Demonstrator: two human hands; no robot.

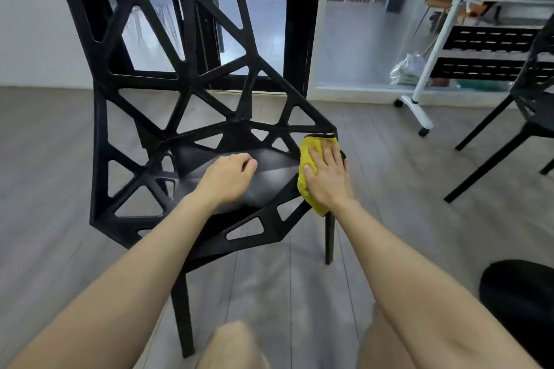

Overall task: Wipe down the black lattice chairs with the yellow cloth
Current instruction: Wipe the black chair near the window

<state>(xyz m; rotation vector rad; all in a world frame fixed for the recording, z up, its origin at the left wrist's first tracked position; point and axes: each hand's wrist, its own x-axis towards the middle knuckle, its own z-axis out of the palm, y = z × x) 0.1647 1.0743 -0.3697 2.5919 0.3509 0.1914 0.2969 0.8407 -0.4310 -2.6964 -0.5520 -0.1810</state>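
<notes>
The right hand (326, 180) lies flat, fingers spread, pushing the yellow cloth (307, 156) under it onto the black chair (168, 81) edge to rub it. Beside it, the left hand (230, 178), loosely curled and holding nothing, rests on the seat, likely to steady the chair.

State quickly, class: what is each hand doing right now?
Left hand: loosely curled, empty, resting on black lattice chair.
Right hand: open flat, pressing yellow cloth.
</notes>
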